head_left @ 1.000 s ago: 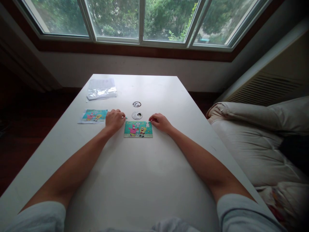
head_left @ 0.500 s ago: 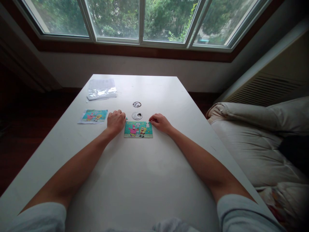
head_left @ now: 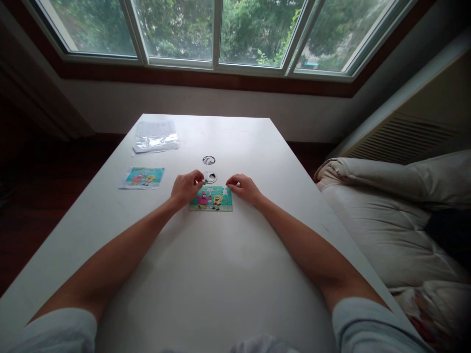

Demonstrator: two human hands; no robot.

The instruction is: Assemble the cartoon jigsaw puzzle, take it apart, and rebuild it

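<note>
A nearly whole jigsaw puzzle (head_left: 211, 202) with cartoon figures on a teal ground lies flat on the white table. Near its upper right corner a pale gap shows. My left hand (head_left: 187, 188) is over the puzzle's upper left part, thumb and fingers pinched on a small puzzle piece (head_left: 205, 182). At the upper right corner, beside the gap, my right hand (head_left: 243, 188) has its fingertips drawn together. Whatever may be between them is too small to make out.
Left of the puzzle lies a picture sheet (head_left: 142, 177) with the same cartoon scene. Behind it is a clear plastic bag (head_left: 156, 136) with papers. Two round table inserts (head_left: 209, 160) sit beyond the puzzle. A padded sofa (head_left: 390, 225) stands right of the table (head_left: 221, 274).
My left hand has moved right with the puzzle piece, from beside the puzzle's upper left corner to over its top edge. My right hand has barely moved.
</note>
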